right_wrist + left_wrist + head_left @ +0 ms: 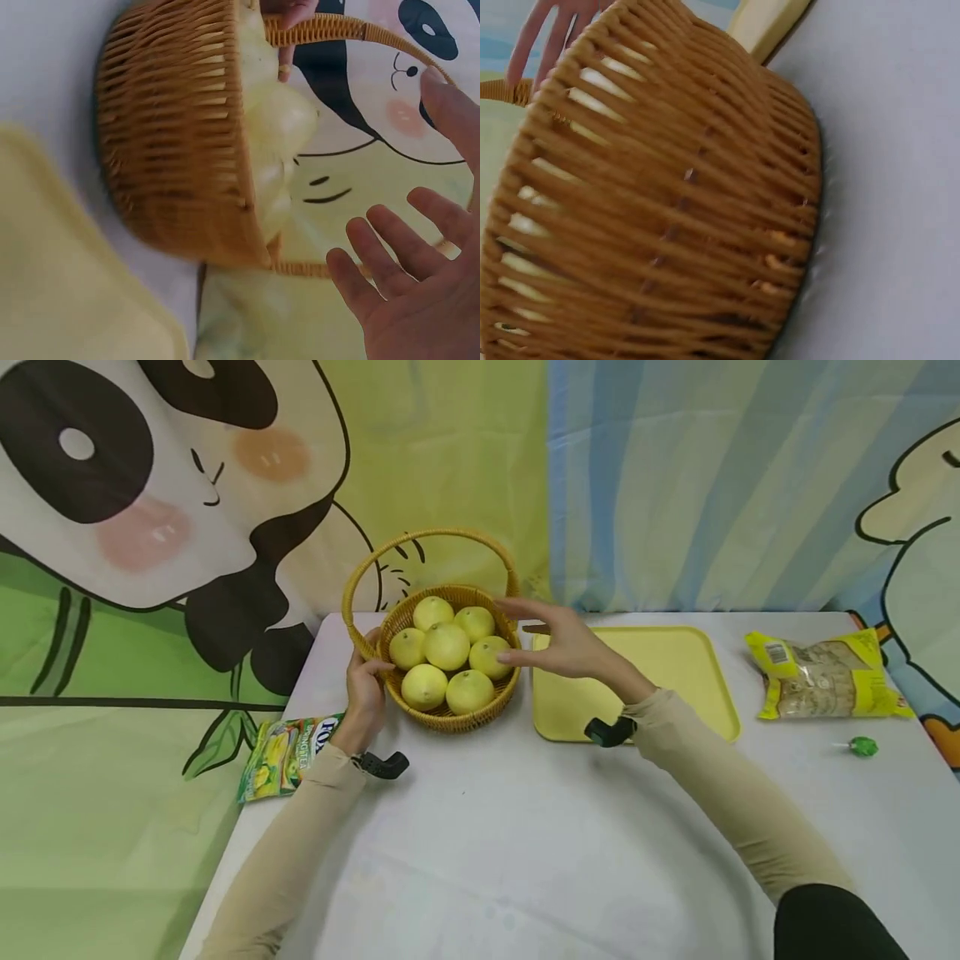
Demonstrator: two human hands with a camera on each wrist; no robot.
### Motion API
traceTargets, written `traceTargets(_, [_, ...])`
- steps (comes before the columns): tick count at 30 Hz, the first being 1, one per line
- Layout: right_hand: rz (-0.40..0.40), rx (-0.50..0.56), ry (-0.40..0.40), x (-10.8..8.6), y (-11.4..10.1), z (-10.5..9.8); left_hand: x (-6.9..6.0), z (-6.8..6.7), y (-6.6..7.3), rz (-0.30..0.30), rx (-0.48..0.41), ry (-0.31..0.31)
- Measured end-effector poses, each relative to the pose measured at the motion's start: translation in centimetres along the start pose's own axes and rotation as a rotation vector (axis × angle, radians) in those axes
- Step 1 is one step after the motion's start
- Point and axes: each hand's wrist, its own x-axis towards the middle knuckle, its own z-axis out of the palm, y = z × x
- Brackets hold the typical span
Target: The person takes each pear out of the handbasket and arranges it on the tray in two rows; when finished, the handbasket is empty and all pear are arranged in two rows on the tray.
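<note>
A wicker basket (461, 723) with an arched handle (431, 533) holds several pale yellow-green round fruits (447, 646). At its left side my left hand (364, 693) grips the rim near the handle's base, thumb over the edge; the right wrist view shows part of that hand (296, 13) there. My right hand (562, 642) is at the right rim, fingers spread and holding nothing. In the right wrist view this hand (420, 262) has a gap between it and the basket (172, 135). The basket's woven side (667, 187) fills much of the left wrist view.
Right of the basket lies a yellow tray (675, 672), partly under my right forearm. A yellow-and-clear bag (817, 681) and a green-wrapped lollipop (862, 746) are at the far right. A green candy bag (277, 756) lies by my left wrist, at the white table's left edge.
</note>
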Motion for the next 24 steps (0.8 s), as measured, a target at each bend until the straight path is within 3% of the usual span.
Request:
traceTargets(4, [0.031, 0.027, -0.042, 3.3, 0.2, 1.7, 0.0, 0.7, -1.2, 0.008, -0.020, 0.076])
traceTargets(10, [0.060, -0.069, -0.106, 6.9, 0.7, 4.1, -0.2, 1.5, -2.6, 0.043, -0.045, 0.161])
traceTargets(18, [0.145, -0.220, -0.168, 8.8, 0.9, 6.3, 0.0, 1.7, -3.6, 0.121, -0.147, 0.167])
traceTargets(24, [0.127, -0.253, -0.104, 9.3, 1.0, 7.5, 0.2, 1.7, -4.0, 0.152, -0.198, 0.171])
